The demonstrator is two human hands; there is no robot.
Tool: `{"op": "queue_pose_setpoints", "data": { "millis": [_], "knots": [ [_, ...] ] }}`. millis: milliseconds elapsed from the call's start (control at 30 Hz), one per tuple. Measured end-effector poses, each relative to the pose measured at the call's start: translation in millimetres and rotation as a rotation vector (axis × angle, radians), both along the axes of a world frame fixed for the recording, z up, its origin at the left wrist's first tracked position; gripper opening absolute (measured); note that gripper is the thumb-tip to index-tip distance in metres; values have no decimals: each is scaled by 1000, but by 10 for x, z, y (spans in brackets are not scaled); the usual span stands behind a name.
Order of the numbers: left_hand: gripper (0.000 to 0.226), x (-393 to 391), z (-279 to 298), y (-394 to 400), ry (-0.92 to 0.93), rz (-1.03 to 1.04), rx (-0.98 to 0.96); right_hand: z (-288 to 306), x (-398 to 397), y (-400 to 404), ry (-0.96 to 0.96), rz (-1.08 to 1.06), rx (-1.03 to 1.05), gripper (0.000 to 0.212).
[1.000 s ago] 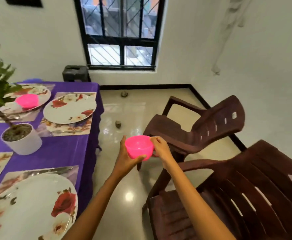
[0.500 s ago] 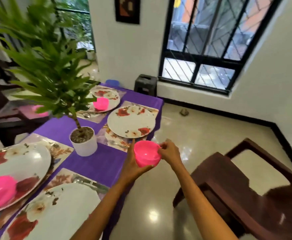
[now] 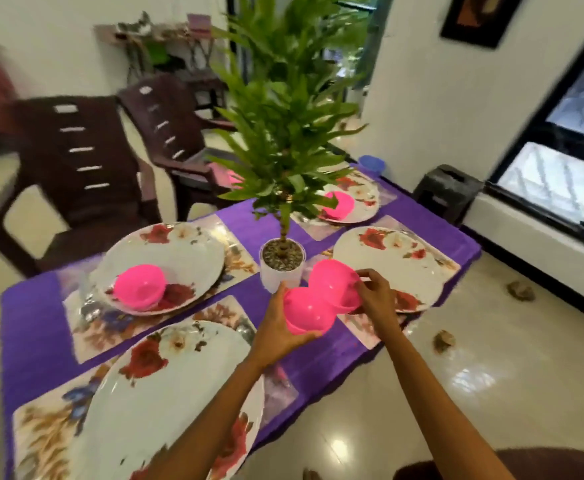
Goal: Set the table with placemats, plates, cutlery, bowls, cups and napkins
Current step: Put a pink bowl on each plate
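Note:
Two pink plastic bowls are in my hands above the purple-clothed table (image 3: 34, 317). My left hand (image 3: 278, 327) cups the lower pink bowl (image 3: 306, 315) from beneath. My right hand (image 3: 375, 299) pinches the rim of the upper pink bowl (image 3: 332, 280), tilted and partly pulled apart from the lower one. Floral plates lie on placemats: a near plate (image 3: 152, 393) and a right plate (image 3: 397, 261) have nothing on them. The left plate (image 3: 186, 251) carries a pink bowl (image 3: 140, 287). The far plate (image 3: 363, 199) holds another pink bowl (image 3: 340, 204).
A potted green plant (image 3: 283, 261) stands at the table's middle, just behind my hands. Two dark brown plastic chairs (image 3: 76, 168) stand beyond the table on the left. A blue cup (image 3: 371, 164) sits at the far corner. Small stones lie on the tiled floor (image 3: 474, 341) to the right.
My view has swung left over the table. The single stack in my hands has come apart into two bowls, my right hand lifting the upper one away.

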State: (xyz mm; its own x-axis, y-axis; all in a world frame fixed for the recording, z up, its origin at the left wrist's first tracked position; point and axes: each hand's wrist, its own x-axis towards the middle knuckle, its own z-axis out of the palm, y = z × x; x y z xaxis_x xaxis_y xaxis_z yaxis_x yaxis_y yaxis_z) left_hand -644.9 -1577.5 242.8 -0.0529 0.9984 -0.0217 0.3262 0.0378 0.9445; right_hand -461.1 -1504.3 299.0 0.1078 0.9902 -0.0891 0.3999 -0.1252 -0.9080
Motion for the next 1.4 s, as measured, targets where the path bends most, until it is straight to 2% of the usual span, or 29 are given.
{"op": "queue_pose_setpoints", "data": {
  "millis": [100,233,333,433,567,667,933,1200,1400],
  "knots": [
    [121,-199,-123,-179,8,182,-43,-163,-323,151,-43,176,-56,13],
    [107,-355,-245,-488,29,350,-60,-324,-823,137,-82,432,-109,20],
    [103,-413,-299,-677,19,490,-31,-365,-1075,41,-141,568,-107,38],
    [98,-451,-354,-862,-12,618,-38,-510,-1242,1,-64,570,-135,38],
    [105,-510,-428,-1103,-15,756,-106,-633,-1466,26,47,505,-165,15],
    [108,-593,-430,-1293,-11,838,-119,-668,-1601,0,99,478,-215,17],
    [110,-1028,-110,-1609,17,919,16,-847,-2045,-313,-304,722,-132,28],
    [106,-1218,36,-1590,99,833,34,-1025,-2182,-447,-403,750,-133,44],
    [97,-1141,2,-1430,100,766,47,-1048,-2078,-382,-454,854,-150,42]
  ]
}}
